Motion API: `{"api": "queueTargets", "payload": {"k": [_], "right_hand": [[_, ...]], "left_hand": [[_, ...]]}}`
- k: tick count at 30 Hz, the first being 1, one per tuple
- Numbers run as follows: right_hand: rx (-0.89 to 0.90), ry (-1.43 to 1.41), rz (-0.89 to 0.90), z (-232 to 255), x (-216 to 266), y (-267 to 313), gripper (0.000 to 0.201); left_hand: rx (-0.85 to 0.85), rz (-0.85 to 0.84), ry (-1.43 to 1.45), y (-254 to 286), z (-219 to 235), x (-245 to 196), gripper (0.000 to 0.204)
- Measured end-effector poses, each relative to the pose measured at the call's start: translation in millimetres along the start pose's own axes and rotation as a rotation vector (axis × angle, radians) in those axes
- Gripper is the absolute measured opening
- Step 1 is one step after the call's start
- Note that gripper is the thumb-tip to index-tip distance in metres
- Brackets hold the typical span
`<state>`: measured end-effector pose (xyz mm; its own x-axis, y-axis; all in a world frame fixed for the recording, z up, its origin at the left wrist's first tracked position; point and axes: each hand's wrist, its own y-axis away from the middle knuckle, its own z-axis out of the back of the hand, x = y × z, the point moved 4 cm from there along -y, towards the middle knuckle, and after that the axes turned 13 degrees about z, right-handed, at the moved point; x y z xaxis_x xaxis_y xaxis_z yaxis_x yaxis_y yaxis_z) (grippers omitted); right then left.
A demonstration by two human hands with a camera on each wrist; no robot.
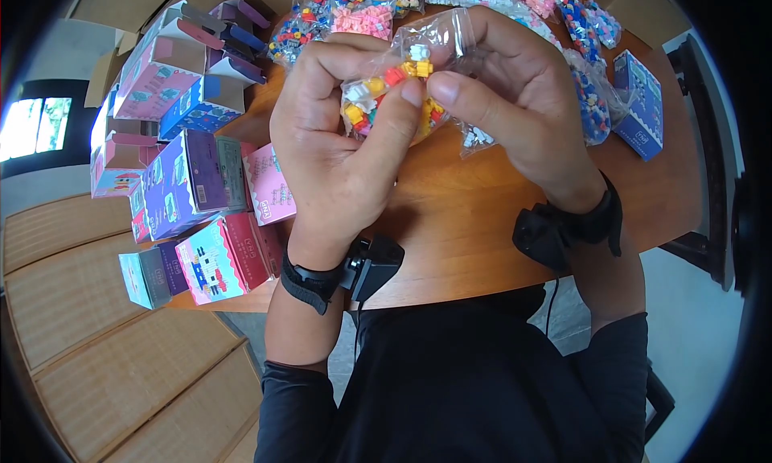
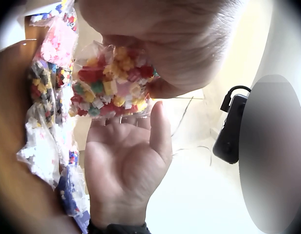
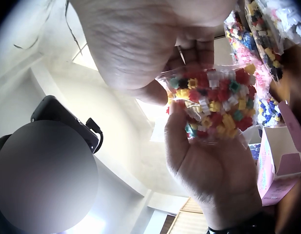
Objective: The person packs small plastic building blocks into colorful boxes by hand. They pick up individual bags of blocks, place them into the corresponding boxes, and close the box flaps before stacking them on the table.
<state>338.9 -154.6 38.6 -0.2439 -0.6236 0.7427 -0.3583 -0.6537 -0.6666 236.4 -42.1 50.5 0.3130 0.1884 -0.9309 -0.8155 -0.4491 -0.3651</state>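
Note:
Both hands hold a clear plastic bag (image 1: 366, 101) of small building bricks up over the table. Red, yellow, white, pink and green bricks show through the film, seen close in the left wrist view as a full bag (image 2: 118, 87). My left hand (image 1: 342, 145) grips the bag's left side, thumb pressed on its front. My right hand (image 1: 523, 101) pinches its right side, with the thumb tip close to the left thumb. In the right wrist view, the bag (image 3: 214, 105) spans the space between both palms. Part of the bag's back is hidden by the fingers.
Behind the hands lie several bags of bricks, with a pink one (image 1: 362, 20) and a blue one (image 1: 591, 101) among them. Open cartons (image 1: 161, 77) and a purple box (image 1: 173, 185) crowd the table's left. A blue box (image 1: 641, 105) stands at the right edge.

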Motion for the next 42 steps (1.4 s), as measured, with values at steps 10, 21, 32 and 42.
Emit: {"api": "queueTargets", "payload": {"k": [10, 21, 32, 42], "right_hand": [[-0.100, 0.070, 0.091, -2, 2, -1, 0.013], [-0.049, 0.068, 0.047, 1, 1, 1, 0.015], [-0.080, 0.086, 0.045, -3, -13, 6, 0.009], [0.048, 0.101, 0.132, 10, -8, -1, 0.014]], "left_hand": [[-0.047, -0.071, -0.104, -2, 3, -4, 0.017], [-0.102, 0.098, 0.155, 2, 5, 5, 0.018], [-0.074, 0.080, -0.065, 1, 2, -3, 0.016], [-0.058, -0.003, -0.236, 4, 3, -8, 0.015]]}}
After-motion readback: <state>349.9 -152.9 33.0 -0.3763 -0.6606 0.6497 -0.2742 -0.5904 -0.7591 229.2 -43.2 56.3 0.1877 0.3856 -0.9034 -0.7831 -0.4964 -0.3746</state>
